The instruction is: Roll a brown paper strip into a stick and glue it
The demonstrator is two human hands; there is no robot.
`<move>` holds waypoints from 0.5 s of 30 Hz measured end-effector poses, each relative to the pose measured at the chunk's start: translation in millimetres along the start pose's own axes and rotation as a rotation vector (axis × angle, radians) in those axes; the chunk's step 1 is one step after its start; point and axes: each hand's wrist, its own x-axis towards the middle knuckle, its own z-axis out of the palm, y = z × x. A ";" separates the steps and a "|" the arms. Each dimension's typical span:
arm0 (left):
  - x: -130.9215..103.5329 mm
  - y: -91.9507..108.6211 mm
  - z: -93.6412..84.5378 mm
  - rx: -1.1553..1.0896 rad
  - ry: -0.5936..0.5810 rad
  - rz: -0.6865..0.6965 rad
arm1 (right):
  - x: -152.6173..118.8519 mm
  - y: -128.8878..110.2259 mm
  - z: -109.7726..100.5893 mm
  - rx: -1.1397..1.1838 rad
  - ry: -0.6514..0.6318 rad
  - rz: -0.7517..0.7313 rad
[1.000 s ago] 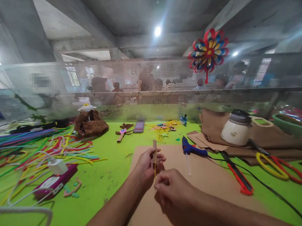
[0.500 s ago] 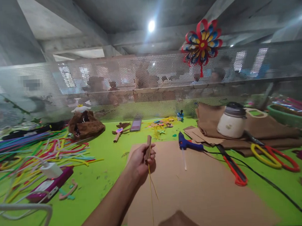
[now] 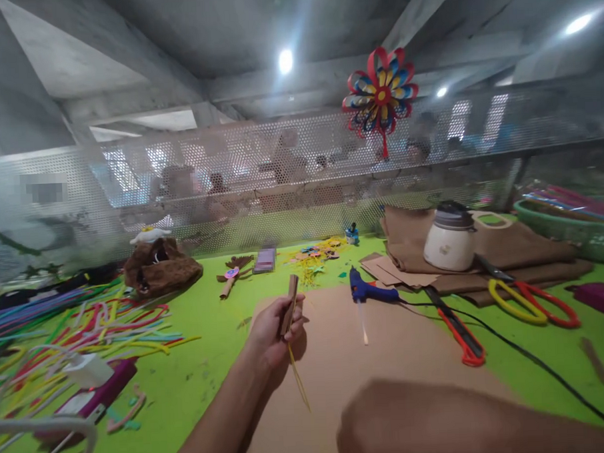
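Note:
My left hand (image 3: 279, 329) is closed around a narrow brown roll (image 3: 290, 307), which looks like folded paper or cloth and points up and away from me. Yellow string (image 3: 299, 380) hangs in loose strands from its lower end. Near the bottom edge, my right hand (image 3: 363, 421) is blurred over the brown sheet (image 3: 319, 393), its fingers hidden from view. Beyond it, a blue glue gun (image 3: 372, 291) lies on the sheet, its clear glue stick pointing toward me.
To the right lie a red utility knife (image 3: 459, 330), scissors (image 3: 530, 303) and a white jar (image 3: 450, 240) on folded brown cloth (image 3: 548, 246). At left are a purple power strip (image 3: 102, 399), coloured pipe cleaners (image 3: 120, 321) and a brown bag (image 3: 161, 267).
My right hand and forearm have come further into view at the bottom right. The yellow string now hangs shorter and bunched. My view has shifted slightly to the right.

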 end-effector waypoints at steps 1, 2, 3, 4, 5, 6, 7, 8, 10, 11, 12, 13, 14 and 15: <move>-0.7 0.7 0.4 0.006 -0.002 0.006 | 14.5 4.3 -16.2 0.014 0.048 0.005; -1.5 1.5 1.0 0.011 -0.005 0.014 | 31.0 9.8 -32.7 0.052 0.113 0.024; -2.4 2.3 2.0 0.017 -0.008 0.021 | 48.6 16.4 -48.3 0.257 0.295 0.095; -3.5 3.2 3.1 0.024 -0.013 0.030 | 66.6 23.9 -62.0 0.332 0.371 0.113; -4.7 4.0 4.5 0.036 -0.021 0.040 | 84.2 31.7 -73.1 0.380 0.405 0.124; -6.1 4.9 6.0 0.051 -0.035 0.050 | 100.8 39.5 -81.3 0.437 0.419 0.136; -7.6 5.7 7.6 0.069 -0.052 0.062 | 116.2 46.6 -86.5 0.493 0.431 0.144; -9.2 6.4 9.2 0.087 -0.072 0.076 | 130.2 52.4 -89.4 0.544 0.429 0.148; -13.1 7.6 12.2 0.121 -0.119 0.100 | 154.6 59.2 -91.9 0.628 0.440 0.131; -15.2 8.1 13.4 0.136 -0.141 0.109 | 165.1 59.8 -93.7 0.664 0.463 0.110; -17.4 8.6 14.3 0.149 -0.164 0.118 | 174.5 58.8 -97.3 0.697 0.494 0.087; -19.4 9.1 14.9 0.160 -0.193 0.125 | 182.8 56.5 -103.2 0.728 0.527 0.060; -21.1 9.6 15.1 0.166 -0.226 0.128 | 189.9 53.5 -111.6 0.755 0.563 0.030; -22.3 10.0 15.0 0.169 -0.256 0.131 | 195.6 50.3 -122.3 0.778 0.596 -0.006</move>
